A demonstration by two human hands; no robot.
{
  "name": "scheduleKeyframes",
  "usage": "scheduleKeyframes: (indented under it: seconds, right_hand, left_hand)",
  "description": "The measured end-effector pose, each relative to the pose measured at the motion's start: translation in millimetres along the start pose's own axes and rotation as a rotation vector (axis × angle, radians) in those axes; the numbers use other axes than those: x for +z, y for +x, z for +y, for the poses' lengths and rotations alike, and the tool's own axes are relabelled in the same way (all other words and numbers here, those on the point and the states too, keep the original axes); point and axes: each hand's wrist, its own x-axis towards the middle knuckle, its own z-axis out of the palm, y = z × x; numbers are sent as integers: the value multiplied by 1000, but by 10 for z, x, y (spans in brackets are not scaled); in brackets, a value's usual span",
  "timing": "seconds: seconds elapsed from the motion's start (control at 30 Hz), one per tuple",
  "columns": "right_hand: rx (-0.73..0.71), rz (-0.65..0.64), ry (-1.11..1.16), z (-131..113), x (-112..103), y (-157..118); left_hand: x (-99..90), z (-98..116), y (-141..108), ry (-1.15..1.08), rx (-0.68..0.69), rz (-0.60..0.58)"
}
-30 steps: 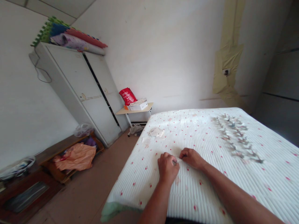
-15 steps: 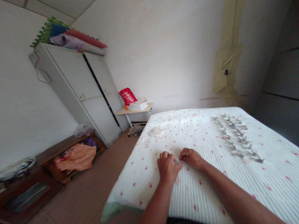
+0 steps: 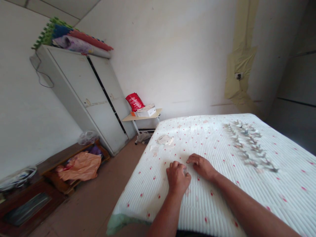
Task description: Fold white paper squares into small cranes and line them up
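Note:
Over the near part of the bed, my left hand [image 3: 177, 176] is closed round a small pale piece of paper [image 3: 185, 170], mostly hidden by the thumb and fingers. Just to its right, my right hand [image 3: 202, 167] has its fingers stretched forward above the quilt, holding nothing that I can see. Thin pale paper sheets [image 3: 165, 140] lie in a loose pile farther off to the left. On the right side of the bed stand rows of several small folded paper figures [image 3: 249, 143], crane-like in shape and slightly blurred.
A white quilt with red dots [image 3: 207, 131] covers the bed. Beyond its far left corner, a small table [image 3: 158, 113] holds a red bag [image 3: 134, 102] and a white box [image 3: 148, 112]. A grey cabinet [image 3: 81, 85] and a low wooden bench [image 3: 59, 184] stand left.
My right hand has moved slightly away and up from the paper, its fingers straightening. The left hand keeps the paper, now less visible between thumb and fingers.

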Motion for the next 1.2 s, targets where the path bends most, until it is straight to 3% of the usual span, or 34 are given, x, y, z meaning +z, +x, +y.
scheduleKeyframes:
  seconds: [0.37, 0.83, 1.2]
  right_hand:
    - [-92, -98, -110, -23, -11, -19]
    - [-60, -153, -226, -101, 3, 1]
    - [-61, -175, -129, -128, -53, -15]
  left_hand:
    - [-9, -35, 6, -31, 4, -5]
    - [-16, -47, 14, -65, -23, 28]
    - [-19, -85, 11, -90, 1, 8]
